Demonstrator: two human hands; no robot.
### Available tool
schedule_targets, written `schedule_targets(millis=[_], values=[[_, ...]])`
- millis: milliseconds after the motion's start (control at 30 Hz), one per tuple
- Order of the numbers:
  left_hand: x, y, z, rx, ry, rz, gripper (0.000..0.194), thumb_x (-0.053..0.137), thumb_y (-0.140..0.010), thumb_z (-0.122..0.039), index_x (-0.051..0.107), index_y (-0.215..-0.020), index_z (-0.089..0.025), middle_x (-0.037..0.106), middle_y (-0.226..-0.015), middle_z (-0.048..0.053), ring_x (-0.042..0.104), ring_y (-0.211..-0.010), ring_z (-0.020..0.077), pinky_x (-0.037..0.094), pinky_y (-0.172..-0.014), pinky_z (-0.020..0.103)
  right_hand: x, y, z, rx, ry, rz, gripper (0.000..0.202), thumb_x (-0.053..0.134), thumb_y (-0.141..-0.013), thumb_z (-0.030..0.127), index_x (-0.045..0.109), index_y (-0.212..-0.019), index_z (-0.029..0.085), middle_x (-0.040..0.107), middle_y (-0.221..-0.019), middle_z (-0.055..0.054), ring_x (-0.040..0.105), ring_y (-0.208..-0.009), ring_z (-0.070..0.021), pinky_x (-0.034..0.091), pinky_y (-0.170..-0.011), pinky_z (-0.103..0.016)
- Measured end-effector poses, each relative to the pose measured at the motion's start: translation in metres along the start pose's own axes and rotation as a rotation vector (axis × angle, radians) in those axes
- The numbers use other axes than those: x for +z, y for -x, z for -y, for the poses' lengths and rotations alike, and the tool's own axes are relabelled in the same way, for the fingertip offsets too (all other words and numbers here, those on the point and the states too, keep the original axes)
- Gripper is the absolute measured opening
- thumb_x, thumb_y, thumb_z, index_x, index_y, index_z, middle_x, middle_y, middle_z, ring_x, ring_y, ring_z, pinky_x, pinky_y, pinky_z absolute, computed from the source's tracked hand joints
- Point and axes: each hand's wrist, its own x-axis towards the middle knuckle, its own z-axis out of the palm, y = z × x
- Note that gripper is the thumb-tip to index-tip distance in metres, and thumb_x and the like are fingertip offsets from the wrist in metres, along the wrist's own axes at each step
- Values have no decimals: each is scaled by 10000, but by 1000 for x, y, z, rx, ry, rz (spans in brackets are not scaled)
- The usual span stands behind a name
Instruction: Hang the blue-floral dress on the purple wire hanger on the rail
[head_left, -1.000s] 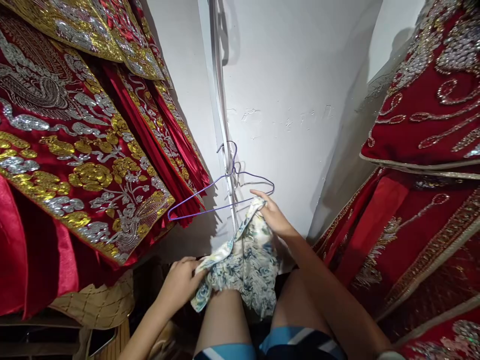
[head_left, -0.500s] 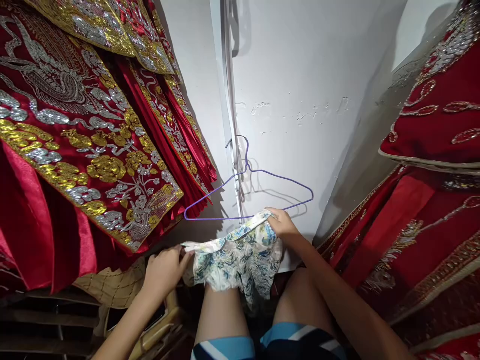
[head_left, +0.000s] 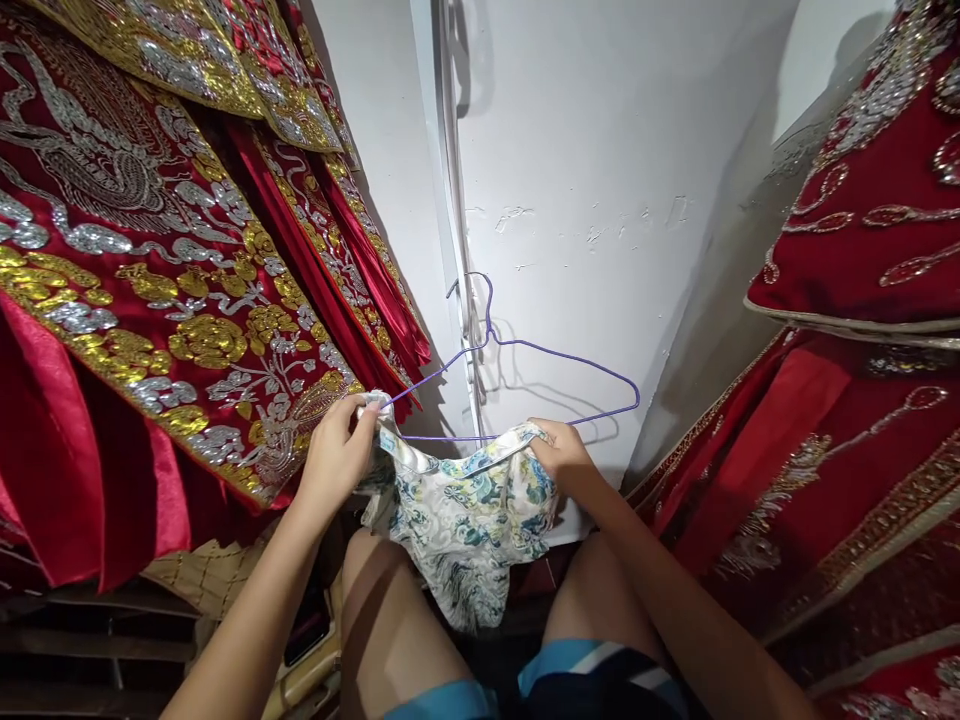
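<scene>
Keeping the top edge taut helps: left hand point(head_left: 341, 447) pinches the blue-and-white floral garment point(head_left: 465, 500) at the left end of the purple wire hanger point(head_left: 490, 328), right hand point(head_left: 562, 452) pinches its opposite corner

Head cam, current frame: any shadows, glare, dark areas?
Head view: the purple hanger casts a shadow on the white wall; head view: gold and silver embroidery at left glints; head view: the lower left corner is dark; head view: the floral garment is clear enough to show its print.
</scene>
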Motion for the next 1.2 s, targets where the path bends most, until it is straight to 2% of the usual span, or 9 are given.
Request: schedule_targets(millis=[133,333,533,600,733,833,1000,1100,1200], values=[[13,-24,4,25,29,-3,405,409,-859,-337,703,-1042,-127,694,-1134,136,619,-1097,288,443,-997,386,8,6,4,24,-4,9,180,432,-805,271,360,-650,218,333,-608,41,324,-614,-136,238,-575,-278],[17,-19,-25,239,-24,-43,313,396,-868,-261,690,-918,-164,582,-831,61,593,-834,227,461,-800,336,17,5,-3,36,14,21,173,454,-788,257,351,-653,224,328,-608,46,309,-616,-137,248,-576,-274],[28,-17,-25,416,-44,-149,185,475,-904,-267,604,-1000,-176,587,-996,85,592,-924,214,463,-796,302,15,19,1,50,-16,17,101,453,-767,217,543,-812,231,419,-621,51,346,-573,-137,277,-548,-269],[27,-20,-17,464,-68,-83,218,450,-916,-272,616,-1025,-180,630,-988,77,610,-899,204,467,-801,296,4,23,0,86,-50,-119,414,482,-712,185,593,-1106,254,463,-656,57,356,-539,-133,281,-517,-264],[21,-25,-10,496,-111,-8,309,402,-918,-313,676,-987,-188,682,-930,67,641,-856,201,473,-812,291,-37,17,-4,13,-42,-503,972,623,-645,183,261,-1545,228,510,-704,69,451,-563,-140,349,-540,-257],[18,-25,-15,490,-148,-13,298,419,-903,-309,691,-948,-197,690,-897,53,641,-814,201,458,-759,286,-77,5,1,4,148,-529,843,734,-630,255,502,-1436,169,518,-679,54,479,-616,-151,382,-603,-279],[11,-25,-18,358,-218,-89,266,450,-904,-309,694,-957,-216,689,-886,39,623,-786,212,411,-690,293,-118,-17,28,86,136,-187,259,806,-637,393,728,-712,157,562,-592,5,485,-580,-149,344,-559,-286],[10,-27,-13,290,-95,-71,332,469,-926,-383,657,-1136,-207,699,-1021,61,638,-900,236,436,-773,304,-111,-23,34,233,-188,-25,328,833,-620,453,679,-639,165,611,-600,-26,549,-566,-172,397,-542,-302],[18,-26,-14,218,45,22,411,434,-960,-446,604,-1243,-202,711,-1047,65,648,-921,244,446,-785,315,-78,-15,20,288,-343,-91,343,743,-761,532,734,-803,191,698,-765,-85,659,-727,-254,510,-622,-368]])
